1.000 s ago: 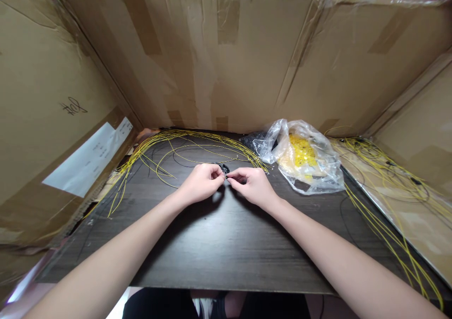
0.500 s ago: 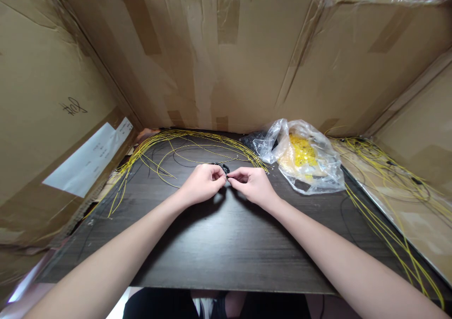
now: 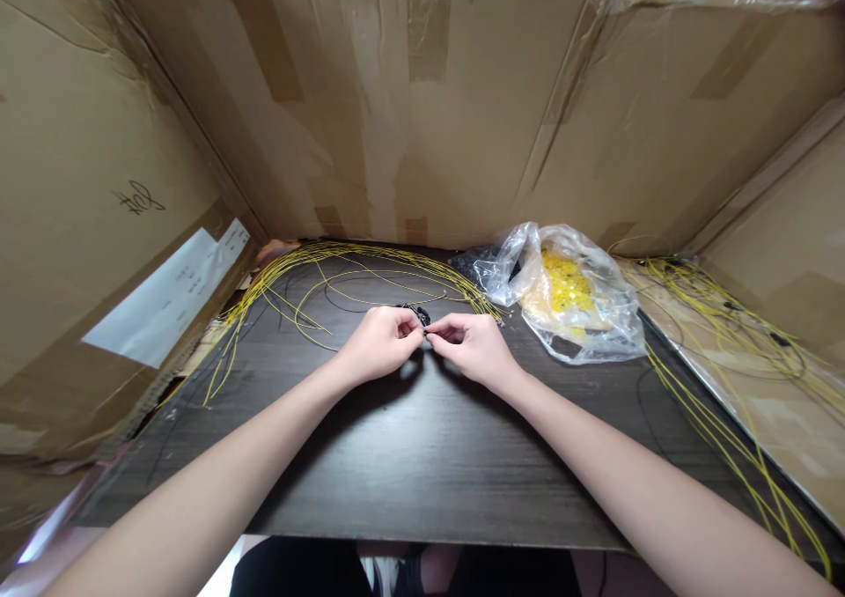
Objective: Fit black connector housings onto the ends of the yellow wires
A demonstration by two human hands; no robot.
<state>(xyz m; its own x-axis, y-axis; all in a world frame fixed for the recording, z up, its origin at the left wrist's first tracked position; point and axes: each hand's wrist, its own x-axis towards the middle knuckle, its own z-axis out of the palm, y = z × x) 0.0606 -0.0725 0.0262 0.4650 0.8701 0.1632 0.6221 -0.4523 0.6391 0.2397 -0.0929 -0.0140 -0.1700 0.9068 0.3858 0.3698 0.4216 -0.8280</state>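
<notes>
At the middle of the dark table [image 3: 396,474], my left hand [image 3: 383,343] and my right hand [image 3: 470,346] meet fingertip to fingertip. Thumb and forefinger of each are pinched together. Between the tips is something tiny and dark, too small to name. Just behind the fingertips lies a small cluster of black parts [image 3: 422,315], partly covered by my left fingers. A bundle of thin yellow cables [image 3: 343,249] curves over the table behind my hands.
Right of my hands lies a clear plastic bag [image 3: 613,337] with small yellow pieces [image 3: 566,282]; dark pieces [image 3: 476,264] sit beside it. More yellow cables [image 3: 719,306] spread over cardboard at the right. Cardboard walls [image 3: 396,121] enclose the back and sides.
</notes>
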